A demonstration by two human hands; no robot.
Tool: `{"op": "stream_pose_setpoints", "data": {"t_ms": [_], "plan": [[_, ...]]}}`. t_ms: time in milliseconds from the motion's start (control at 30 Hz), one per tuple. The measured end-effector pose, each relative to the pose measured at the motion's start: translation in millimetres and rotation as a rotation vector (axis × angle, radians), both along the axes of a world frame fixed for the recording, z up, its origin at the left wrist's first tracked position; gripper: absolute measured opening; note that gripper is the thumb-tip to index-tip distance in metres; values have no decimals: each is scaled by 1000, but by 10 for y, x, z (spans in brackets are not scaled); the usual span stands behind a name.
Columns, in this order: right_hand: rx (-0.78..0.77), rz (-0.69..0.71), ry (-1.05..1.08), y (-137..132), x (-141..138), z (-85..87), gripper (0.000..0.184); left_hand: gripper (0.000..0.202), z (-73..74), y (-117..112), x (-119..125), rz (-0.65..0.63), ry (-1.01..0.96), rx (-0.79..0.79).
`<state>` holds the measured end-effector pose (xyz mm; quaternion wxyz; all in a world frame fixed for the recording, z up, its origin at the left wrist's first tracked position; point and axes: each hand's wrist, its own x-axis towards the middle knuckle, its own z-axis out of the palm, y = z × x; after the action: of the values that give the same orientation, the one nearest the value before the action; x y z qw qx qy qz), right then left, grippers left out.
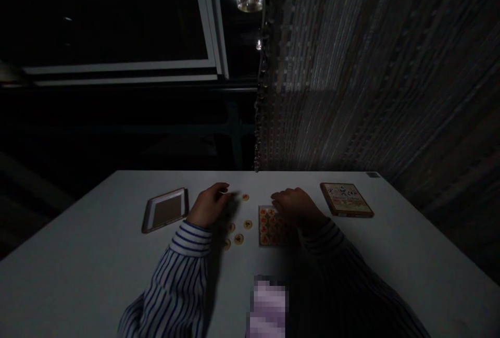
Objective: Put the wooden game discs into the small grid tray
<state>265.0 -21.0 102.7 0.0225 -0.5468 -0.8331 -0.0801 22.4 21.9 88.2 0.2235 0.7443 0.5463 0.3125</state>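
Note:
My left hand (210,204) rests over the white table, its thumb and fingers apart and nothing visible between them. Close to it lie several loose, round Chinese chess pieces (247,224), pale discs with dark characters. One chess piece with a red character (246,197) sits alone farther back, right of my left fingertips. My right hand (299,207) is above a shallow box (259,236) filled with rows of red-marked pieces and covers its right part. Its fingers are curled together near the box's far edge; whether they pinch a piece is hidden.
An open, shallow box part (167,210) with a brown inside lies left on the table (97,254). A printed box cover (347,198) lies at the right. Behind the table hang a bead curtain (328,83) and a dark, white-framed window (213,25). The light is dim.

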Motion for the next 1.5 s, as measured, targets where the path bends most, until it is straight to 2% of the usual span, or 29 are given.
{"op": "stream_pose_setpoints", "data": {"t_ms": [167, 300, 400, 567, 767, 867, 967, 1067, 1233, 1500], "plan": [[31, 38, 41, -61, -59, 41, 30, 35, -171, 183, -345, 86, 47, 24], [66, 86, 77, -94, -145, 37, 29, 34, -346, 268, -487, 147, 168, 12], [67, 126, 86, -102, -258, 20, 27, 33, -436, 296, -490, 159, 238, 23], [31, 167, 77, -119, -424, -28, 24, 30, -513, 308, -429, 11, 302, 45], [-20, 185, 83, -138, -414, -91, 24, 31, -609, 312, -401, 34, 327, 35], [-20, 190, 102, -129, -381, -129, 24, 33, -636, 314, -390, 21, 359, 54], [-14, 189, 107, -123, -361, -148, 25, 32, -642, 308, -378, 69, 414, 60], [-9, 190, 113, -126, -352, -140, 24, 31, -645, 299, -368, 112, 449, 54], [-26, 170, 111, -129, -355, -103, 24, 30, -646, 292, -357, 111, 470, 43], [-47, 147, 57, -140, -333, -17, 24, 29, -537, 276, -351, 129, 416, 90]]}}
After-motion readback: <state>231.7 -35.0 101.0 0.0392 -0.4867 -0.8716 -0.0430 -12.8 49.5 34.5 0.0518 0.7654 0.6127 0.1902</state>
